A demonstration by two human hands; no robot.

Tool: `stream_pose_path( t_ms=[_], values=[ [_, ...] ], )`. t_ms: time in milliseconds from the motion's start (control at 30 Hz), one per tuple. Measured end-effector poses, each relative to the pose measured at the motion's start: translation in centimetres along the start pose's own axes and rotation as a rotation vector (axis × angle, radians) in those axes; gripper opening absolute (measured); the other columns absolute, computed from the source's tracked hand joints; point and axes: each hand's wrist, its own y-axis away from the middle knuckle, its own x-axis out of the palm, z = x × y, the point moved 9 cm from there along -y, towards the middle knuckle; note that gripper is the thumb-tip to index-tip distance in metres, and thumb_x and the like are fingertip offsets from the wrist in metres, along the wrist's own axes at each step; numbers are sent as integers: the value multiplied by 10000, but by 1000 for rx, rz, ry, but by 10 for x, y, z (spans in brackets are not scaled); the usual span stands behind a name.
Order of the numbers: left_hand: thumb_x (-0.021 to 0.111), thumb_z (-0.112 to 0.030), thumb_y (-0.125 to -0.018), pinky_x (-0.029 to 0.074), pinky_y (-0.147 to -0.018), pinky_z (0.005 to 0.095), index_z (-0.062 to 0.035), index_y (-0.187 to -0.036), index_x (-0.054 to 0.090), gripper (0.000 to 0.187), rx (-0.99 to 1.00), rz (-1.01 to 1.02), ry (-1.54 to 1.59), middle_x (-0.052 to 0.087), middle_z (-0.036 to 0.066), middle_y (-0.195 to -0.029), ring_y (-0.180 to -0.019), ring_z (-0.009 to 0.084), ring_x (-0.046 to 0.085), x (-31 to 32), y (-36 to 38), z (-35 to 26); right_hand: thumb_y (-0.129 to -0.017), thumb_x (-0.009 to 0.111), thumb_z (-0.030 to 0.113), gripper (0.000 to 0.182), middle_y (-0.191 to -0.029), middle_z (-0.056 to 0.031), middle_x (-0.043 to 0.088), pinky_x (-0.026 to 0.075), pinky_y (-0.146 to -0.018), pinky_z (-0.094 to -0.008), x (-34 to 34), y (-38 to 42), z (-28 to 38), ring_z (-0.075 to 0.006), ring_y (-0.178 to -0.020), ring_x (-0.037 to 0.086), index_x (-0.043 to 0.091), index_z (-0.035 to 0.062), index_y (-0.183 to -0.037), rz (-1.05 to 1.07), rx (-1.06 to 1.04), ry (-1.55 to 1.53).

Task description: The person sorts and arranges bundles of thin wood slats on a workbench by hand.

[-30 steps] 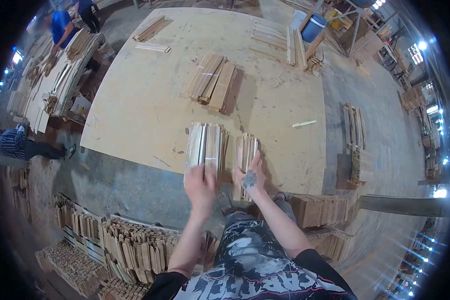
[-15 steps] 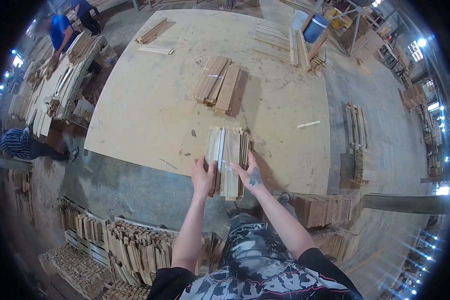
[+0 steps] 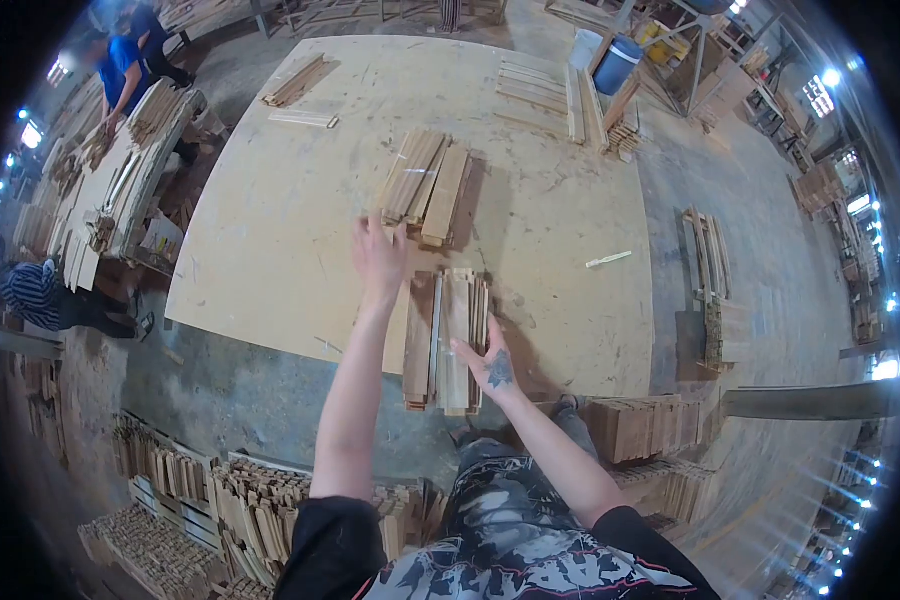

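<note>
A stack of wooden slats (image 3: 456, 335) lies at the near edge of the big board, its pieces running lengthwise away from me. My right hand (image 3: 494, 368) grips its right side, thumb over the top and fingers along the outer edge. My left hand (image 3: 380, 258) is off this stack, stretched forward with fingers apart, its fingertips by the near left corner of a second slat bundle (image 3: 413, 178). That bundle has a shiny band across it. Right beside it rests another short pile of slats (image 3: 446, 195).
The wide board (image 3: 270, 230) also carries slats (image 3: 295, 80) at far left, more slats (image 3: 535, 85) at far right and a pale stick (image 3: 610, 258). A blue barrel (image 3: 618, 64) stands beyond. Wood stacks (image 3: 270, 505) fill the near left. People work at a left table (image 3: 120, 180).
My left hand has let go of the near stack's left side and moved forward to the farther bundle. The right hand stays at the near stack. The view has shifted slightly.
</note>
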Motion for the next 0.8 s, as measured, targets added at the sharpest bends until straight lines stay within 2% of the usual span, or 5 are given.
stream_pose_path(
  t_ms=[200,400,433,567,800],
  values=[
    [738,-236,-790,443,-886,452,-19,-1051,611,363,29,145,-125,562,205,-1103,-1048,352,542,36,-41,-4,-832,756,312,868,-1431,-223,435,335,-1118,-391,-4,4,8,-290,-1333,432,282,-33,-1472,-23,30,245],
    [748,-205,-765,453,-816,469,-32,-1064,572,388,-15,167,-39,573,159,-957,-938,373,560,-47,87,-7,-864,719,378,899,-1474,-223,392,300,-1143,-389,-2,7,-11,-278,-1396,352,232,-27,-1502,114,186,-102],
    [741,-197,-750,436,-790,457,-70,-1037,564,360,-31,112,5,583,113,-904,-879,314,569,-68,121,-10,-854,707,441,911,-1463,-215,412,301,-1138,-396,-6,7,-4,-302,-1378,381,251,-13,-1498,99,145,-55],
    [784,-240,-726,413,-763,438,-83,-1079,555,449,-163,254,-89,555,113,-954,-904,319,549,-86,210,-2,-875,694,425,904,-1501,-224,361,276,-1151,-387,-8,10,-5,-302,-1408,335,226,-19,-1508,114,159,-89],
    [767,-188,-740,420,-763,440,-64,-1017,597,348,-62,162,-112,553,140,-956,-895,350,548,-87,190,-36,-900,693,359,860,-1499,-190,364,302,-1133,-367,-7,11,2,-264,-1381,364,228,-49,-1497,139,214,-139]
  ],
)
